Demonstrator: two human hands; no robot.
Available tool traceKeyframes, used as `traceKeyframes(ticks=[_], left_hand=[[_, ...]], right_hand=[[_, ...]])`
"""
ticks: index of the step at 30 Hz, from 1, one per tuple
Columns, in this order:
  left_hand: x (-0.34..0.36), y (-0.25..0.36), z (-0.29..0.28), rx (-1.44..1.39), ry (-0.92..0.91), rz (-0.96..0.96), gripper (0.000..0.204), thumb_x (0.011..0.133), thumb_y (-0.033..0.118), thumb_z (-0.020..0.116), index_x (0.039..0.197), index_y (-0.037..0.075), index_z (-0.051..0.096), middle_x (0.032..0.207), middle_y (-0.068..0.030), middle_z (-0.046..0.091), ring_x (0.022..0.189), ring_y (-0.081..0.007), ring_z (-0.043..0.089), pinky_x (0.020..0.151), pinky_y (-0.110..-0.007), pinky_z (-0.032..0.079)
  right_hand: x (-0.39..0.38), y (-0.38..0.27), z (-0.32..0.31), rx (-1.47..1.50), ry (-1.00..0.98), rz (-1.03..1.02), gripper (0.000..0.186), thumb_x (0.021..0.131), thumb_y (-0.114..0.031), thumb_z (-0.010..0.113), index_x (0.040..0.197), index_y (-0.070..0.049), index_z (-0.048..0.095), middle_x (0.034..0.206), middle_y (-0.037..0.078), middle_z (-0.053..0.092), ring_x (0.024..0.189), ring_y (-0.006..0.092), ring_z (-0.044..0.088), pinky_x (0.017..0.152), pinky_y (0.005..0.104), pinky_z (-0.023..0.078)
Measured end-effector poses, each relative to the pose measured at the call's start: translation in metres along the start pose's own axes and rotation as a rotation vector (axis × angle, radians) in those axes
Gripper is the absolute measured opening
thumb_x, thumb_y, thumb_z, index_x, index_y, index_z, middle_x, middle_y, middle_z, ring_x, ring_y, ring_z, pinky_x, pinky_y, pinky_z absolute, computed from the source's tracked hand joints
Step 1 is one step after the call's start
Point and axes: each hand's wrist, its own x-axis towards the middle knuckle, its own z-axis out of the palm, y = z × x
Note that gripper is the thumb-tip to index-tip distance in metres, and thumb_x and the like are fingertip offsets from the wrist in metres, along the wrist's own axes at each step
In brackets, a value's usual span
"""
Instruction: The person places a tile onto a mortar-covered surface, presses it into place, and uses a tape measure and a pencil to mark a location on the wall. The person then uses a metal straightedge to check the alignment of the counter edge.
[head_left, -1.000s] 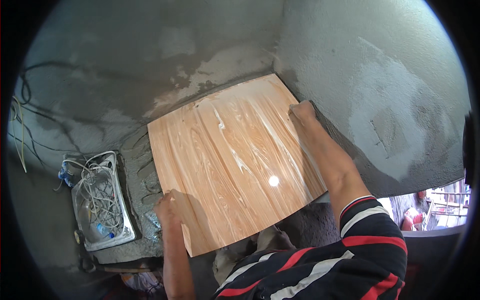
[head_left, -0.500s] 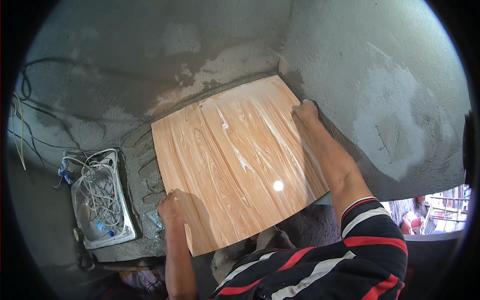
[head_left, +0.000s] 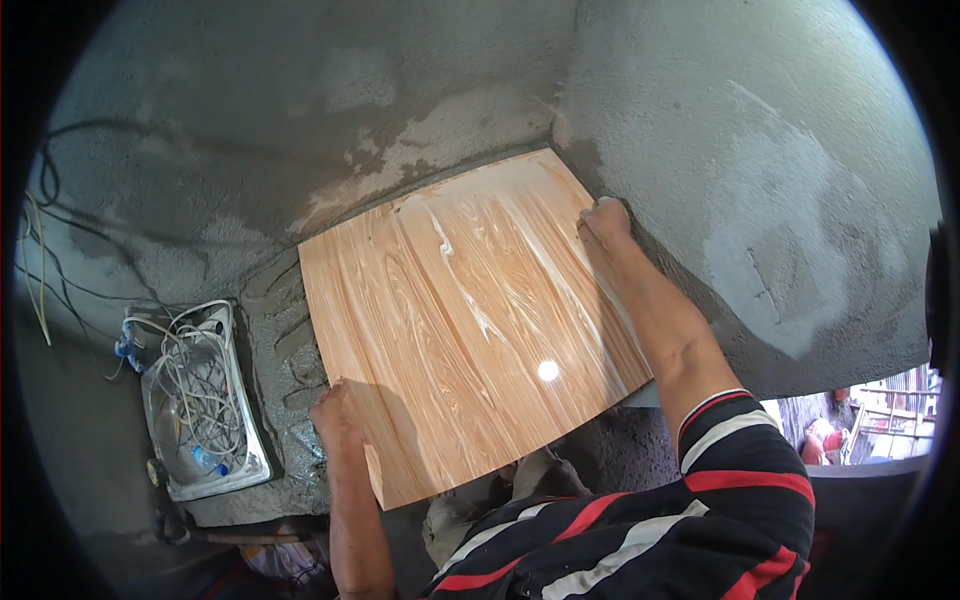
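Observation:
A large glossy tile [head_left: 470, 320] with a tan wood-grain pattern lies over wet mortar in the wall corner, its near edge reaching out above my feet. At its left edge, close to the near corner, my left hand [head_left: 340, 412] is closed round the rim. My right hand [head_left: 607, 226] grips the opposite edge nearer the far corner, next to the right wall. The undersides of both hands' fingers are hidden. Ridged grey mortar [head_left: 290, 340] shows along the tile's left side.
Left of the mortar sits a pale-rimmed sink basin [head_left: 252, 400] filled with tangled cables [head_left: 200, 390] and a small plastic bottle [head_left: 207, 460]. Dark wires [head_left: 90, 222] hang by the left wall. Rough cement walls [head_left: 450, 70] meet behind the tile. A bright opening [head_left: 870, 420] lies at right.
The whole view has shifted very slightly to the left. Both hands keep the same hold on the tile, with little visible movement of it against the walls.

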Motion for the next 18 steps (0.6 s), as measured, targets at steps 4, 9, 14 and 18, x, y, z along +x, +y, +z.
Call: traceKeyframes(ticks=[4, 9, 14, 18], left_hand=[[-0.004, -0.001, -0.003, 0.012, -0.041, -0.021, 0.014, 0.089, 0.009, 0.070, 0.094, -0.001, 0.062, 0.088, -0.0103, 0.065, 0.076, -0.0233, 0.063, 0.069, -0.037, 0.052], [0.027, -0.018, -0.016, 0.176, -0.056, -0.017, 0.018, 0.088, 0.016, 0.069, 0.093, 0.000, 0.062, 0.086, -0.0096, 0.064, 0.077, -0.0235, 0.063, 0.070, -0.037, 0.051], [0.016, 0.002, -0.001, 0.221, -0.075, -0.005, 0.020, 0.084, 0.016, 0.070, 0.094, 0.000, 0.063, 0.085, -0.0080, 0.064, 0.080, -0.0232, 0.062, 0.072, -0.036, 0.049], [0.010, 0.031, -0.012, 0.705, 0.019, 0.477, 0.037, 0.090, 0.017, 0.070, 0.117, -0.006, 0.063, 0.112, -0.0167, 0.068, 0.100, -0.0262, 0.063, 0.091, -0.037, 0.049]], right_hand=[[-0.008, 0.000, -0.003, -0.071, -0.005, -0.010, 0.032, 0.076, -0.026, 0.075, 0.097, -0.002, 0.074, 0.104, 0.023, 0.072, 0.101, 0.0380, 0.070, 0.088, 0.0462, 0.054], [0.004, 0.003, 0.003, -0.179, 0.031, -0.137, 0.032, 0.077, -0.026, 0.075, 0.098, -0.002, 0.073, 0.103, 0.023, 0.072, 0.099, 0.0385, 0.069, 0.085, 0.0465, 0.053], [0.007, -0.006, -0.011, -0.230, -0.036, -0.172, 0.032, 0.081, -0.027, 0.071, 0.101, -0.001, 0.073, 0.102, 0.022, 0.072, 0.098, 0.0386, 0.069, 0.085, 0.0469, 0.053], [0.003, -0.053, -0.050, -0.399, 0.242, -0.493, 0.033, 0.091, -0.032, 0.064, 0.104, -0.002, 0.072, 0.102, 0.021, 0.073, 0.091, 0.0383, 0.070, 0.081, 0.0481, 0.054]])
